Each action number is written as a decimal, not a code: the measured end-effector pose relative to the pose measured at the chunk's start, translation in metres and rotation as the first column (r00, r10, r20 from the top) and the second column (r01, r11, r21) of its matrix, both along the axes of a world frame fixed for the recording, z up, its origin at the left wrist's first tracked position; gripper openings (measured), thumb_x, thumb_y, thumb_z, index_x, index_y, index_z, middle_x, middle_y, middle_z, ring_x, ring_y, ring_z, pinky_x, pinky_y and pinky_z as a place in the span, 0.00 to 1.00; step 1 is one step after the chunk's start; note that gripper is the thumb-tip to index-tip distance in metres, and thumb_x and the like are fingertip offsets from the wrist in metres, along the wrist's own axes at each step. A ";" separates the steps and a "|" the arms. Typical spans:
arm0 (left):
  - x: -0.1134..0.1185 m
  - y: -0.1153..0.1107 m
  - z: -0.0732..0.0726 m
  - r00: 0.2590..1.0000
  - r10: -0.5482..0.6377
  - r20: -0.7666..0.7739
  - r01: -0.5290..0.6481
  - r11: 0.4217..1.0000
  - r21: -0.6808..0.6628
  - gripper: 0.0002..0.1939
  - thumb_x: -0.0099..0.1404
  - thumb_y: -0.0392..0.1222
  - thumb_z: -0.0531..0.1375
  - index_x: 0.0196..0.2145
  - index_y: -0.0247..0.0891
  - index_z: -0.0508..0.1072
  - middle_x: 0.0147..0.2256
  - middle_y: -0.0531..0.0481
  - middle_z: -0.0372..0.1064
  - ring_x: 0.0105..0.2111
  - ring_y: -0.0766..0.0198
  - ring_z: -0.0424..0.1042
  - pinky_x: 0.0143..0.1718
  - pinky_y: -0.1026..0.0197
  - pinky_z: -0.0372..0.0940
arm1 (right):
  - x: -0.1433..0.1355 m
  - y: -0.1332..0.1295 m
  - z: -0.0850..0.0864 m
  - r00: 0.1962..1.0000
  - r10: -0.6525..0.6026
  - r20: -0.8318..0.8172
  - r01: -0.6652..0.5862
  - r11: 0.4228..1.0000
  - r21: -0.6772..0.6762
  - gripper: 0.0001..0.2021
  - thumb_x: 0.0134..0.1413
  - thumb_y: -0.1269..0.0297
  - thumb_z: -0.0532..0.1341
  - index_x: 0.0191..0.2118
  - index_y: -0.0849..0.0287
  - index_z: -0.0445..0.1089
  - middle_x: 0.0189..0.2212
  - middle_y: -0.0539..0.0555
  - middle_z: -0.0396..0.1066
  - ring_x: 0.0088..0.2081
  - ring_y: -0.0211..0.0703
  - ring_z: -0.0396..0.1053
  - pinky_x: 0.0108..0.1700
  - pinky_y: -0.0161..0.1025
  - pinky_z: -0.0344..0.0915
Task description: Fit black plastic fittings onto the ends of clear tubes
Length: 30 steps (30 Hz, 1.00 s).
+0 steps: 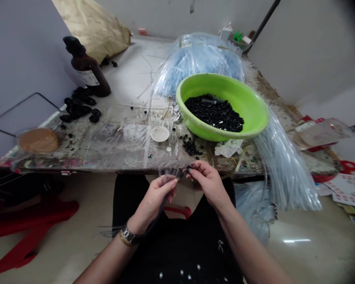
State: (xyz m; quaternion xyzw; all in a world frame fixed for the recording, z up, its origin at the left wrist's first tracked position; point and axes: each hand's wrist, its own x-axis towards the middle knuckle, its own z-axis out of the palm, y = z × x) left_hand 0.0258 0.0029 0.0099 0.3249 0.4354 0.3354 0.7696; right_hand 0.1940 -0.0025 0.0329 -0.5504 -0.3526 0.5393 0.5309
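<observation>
Several thin clear plastic tubes (166, 175) are gripped in my left hand (162, 189), their ends poking up past the fingers. My right hand (205, 179) pinches a small black piece (188, 169) right by the left fingertips; whether it is joined to a tube end is too small to tell. Both hands are over my lap at the table's front edge. Just beyond them lies a little heap of small black pieces (191, 146). A green basin (225, 136) behind it holds many more of these.
A large bundle of clear tubing (201, 55) lies behind the basin, and more tubes (286, 169) hang over the right edge. On the left are a dark bottle (91, 77), black rubbery lumps (77, 106) and a brown round object (38, 140). A white dish (159, 134) sits mid-table.
</observation>
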 end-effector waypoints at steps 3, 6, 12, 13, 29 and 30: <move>0.001 0.000 0.000 1.000 0.000 -0.003 0.000 1.000 0.000 0.11 0.57 0.45 0.66 0.34 0.34 0.73 0.19 0.56 0.64 0.17 0.73 0.58 0.18 0.69 0.53 | 0.000 0.000 0.001 1.000 -0.020 -0.021 0.020 1.000 0.002 0.08 0.45 0.62 0.67 0.33 0.56 0.71 0.28 0.49 0.73 0.28 0.36 0.69 0.33 0.35 0.68; 0.002 -0.001 0.000 1.000 -0.016 -0.003 0.016 1.000 0.018 0.11 0.58 0.45 0.66 0.34 0.35 0.73 0.19 0.57 0.63 0.17 0.73 0.57 0.18 0.69 0.52 | -0.001 -0.001 0.004 1.000 -0.010 0.026 0.009 1.000 0.028 0.06 0.47 0.63 0.65 0.33 0.56 0.71 0.27 0.48 0.73 0.29 0.37 0.69 0.34 0.35 0.68; 0.003 -0.001 0.002 0.997 -0.035 -0.062 0.037 0.999 0.032 0.12 0.57 0.46 0.66 0.32 0.34 0.73 0.18 0.58 0.61 0.16 0.74 0.56 0.16 0.70 0.50 | 0.000 -0.005 0.004 0.950 -0.026 0.310 -0.010 0.993 0.115 0.02 0.49 0.67 0.62 0.28 0.57 0.70 0.24 0.47 0.69 0.28 0.37 0.65 0.33 0.34 0.63; 0.003 -0.001 0.002 0.997 -0.035 -0.067 0.037 0.999 0.036 0.12 0.57 0.46 0.66 0.32 0.34 0.72 0.18 0.58 0.61 0.16 0.74 0.56 0.17 0.70 0.51 | 0.001 -0.005 0.004 0.942 -0.029 0.334 -0.015 0.992 0.128 0.02 0.49 0.67 0.62 0.28 0.58 0.70 0.24 0.47 0.68 0.28 0.37 0.65 0.33 0.34 0.62; -0.001 0.004 -0.001 0.989 0.118 -0.090 -0.115 0.993 0.035 0.13 0.56 0.46 0.66 0.34 0.34 0.72 0.18 0.57 0.64 0.16 0.74 0.56 0.17 0.70 0.51 | 0.029 0.046 0.035 0.783 -0.062 0.619 -0.174 0.933 0.314 0.02 0.54 0.68 0.61 0.34 0.58 0.69 0.29 0.49 0.72 0.32 0.38 0.69 0.37 0.35 0.63; -0.001 0.004 0.000 0.988 0.130 -0.087 -0.127 0.991 0.044 0.13 0.56 0.46 0.66 0.33 0.35 0.71 0.18 0.57 0.63 0.16 0.74 0.57 0.17 0.70 0.52 | 0.026 0.054 0.031 0.790 -0.044 0.611 -0.186 0.933 0.308 0.02 0.53 0.67 0.61 0.34 0.58 0.69 0.29 0.49 0.72 0.32 0.38 0.69 0.37 0.35 0.63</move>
